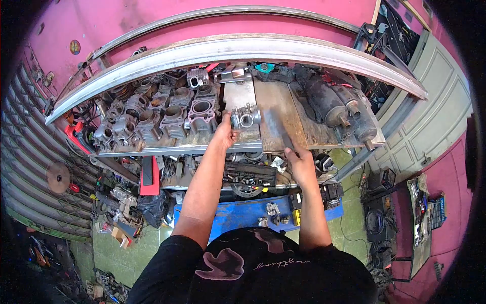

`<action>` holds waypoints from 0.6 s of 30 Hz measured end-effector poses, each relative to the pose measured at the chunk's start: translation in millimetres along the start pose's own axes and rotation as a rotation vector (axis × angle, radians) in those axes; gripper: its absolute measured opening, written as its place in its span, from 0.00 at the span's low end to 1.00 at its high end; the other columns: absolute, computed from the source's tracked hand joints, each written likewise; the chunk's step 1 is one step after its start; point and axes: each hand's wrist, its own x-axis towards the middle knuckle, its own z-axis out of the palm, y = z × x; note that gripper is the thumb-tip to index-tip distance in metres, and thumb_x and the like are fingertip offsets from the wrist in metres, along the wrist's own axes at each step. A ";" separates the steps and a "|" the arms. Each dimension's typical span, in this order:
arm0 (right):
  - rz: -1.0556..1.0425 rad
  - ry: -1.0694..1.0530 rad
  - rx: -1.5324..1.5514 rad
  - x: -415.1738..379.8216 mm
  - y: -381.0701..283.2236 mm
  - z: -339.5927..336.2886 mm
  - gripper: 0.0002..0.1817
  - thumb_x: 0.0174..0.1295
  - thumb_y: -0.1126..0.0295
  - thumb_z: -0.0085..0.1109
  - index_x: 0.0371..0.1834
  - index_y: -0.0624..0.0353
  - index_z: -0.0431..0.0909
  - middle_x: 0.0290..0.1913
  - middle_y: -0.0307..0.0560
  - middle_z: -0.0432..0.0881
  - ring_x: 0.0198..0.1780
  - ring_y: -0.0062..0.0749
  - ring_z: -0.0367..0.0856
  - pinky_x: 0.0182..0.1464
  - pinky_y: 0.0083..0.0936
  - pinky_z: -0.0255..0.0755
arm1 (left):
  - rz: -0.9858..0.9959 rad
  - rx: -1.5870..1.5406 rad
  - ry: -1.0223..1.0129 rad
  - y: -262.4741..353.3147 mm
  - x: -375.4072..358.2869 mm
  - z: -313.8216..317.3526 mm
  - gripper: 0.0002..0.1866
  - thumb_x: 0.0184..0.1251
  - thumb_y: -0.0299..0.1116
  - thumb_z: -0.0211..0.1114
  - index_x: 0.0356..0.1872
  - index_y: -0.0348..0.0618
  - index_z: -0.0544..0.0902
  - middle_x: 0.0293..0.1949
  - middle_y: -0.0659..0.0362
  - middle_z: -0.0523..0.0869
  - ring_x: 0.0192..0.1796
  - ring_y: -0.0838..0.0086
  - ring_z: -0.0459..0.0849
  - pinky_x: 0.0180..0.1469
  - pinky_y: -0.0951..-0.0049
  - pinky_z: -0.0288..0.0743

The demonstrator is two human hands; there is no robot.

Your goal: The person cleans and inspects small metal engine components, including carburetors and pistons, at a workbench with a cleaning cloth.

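My left hand [225, 134] is closed on the side of a silver carburetor-like metal part [246, 119], whose round bore faces me just above the bench. In my right hand [299, 164] is the dark handle of a flat grey tool [277, 126]. The tool's broad head is smeared by motion, so its exact kind cannot be made out. It is angled up and left, to the right of the metal part. Beneath both lies the workbench's wooden top [281, 104], with a pale metal plate [240, 96] behind the part.
Several engine cylinders [174, 116] crowd the bench's left side. Mufflers [329, 104] lie at the right. A beam [238, 48] crosses above the far edge. Below are a socket tray [250, 175], a red box [150, 177] and a blue bench [238, 210] with small metal parts.
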 end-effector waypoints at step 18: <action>-0.498 0.153 -0.845 28.7 15.8 92.1 0.36 0.63 0.62 0.65 0.77 0.46 0.69 0.28 0.51 0.86 0.37 0.48 0.83 0.47 0.42 0.67 | 0.954 1.177 0.682 -43.7 -71.5 31.3 0.42 0.55 0.44 0.74 0.70 0.39 0.68 0.56 0.36 0.84 0.49 0.40 0.87 0.53 0.47 0.82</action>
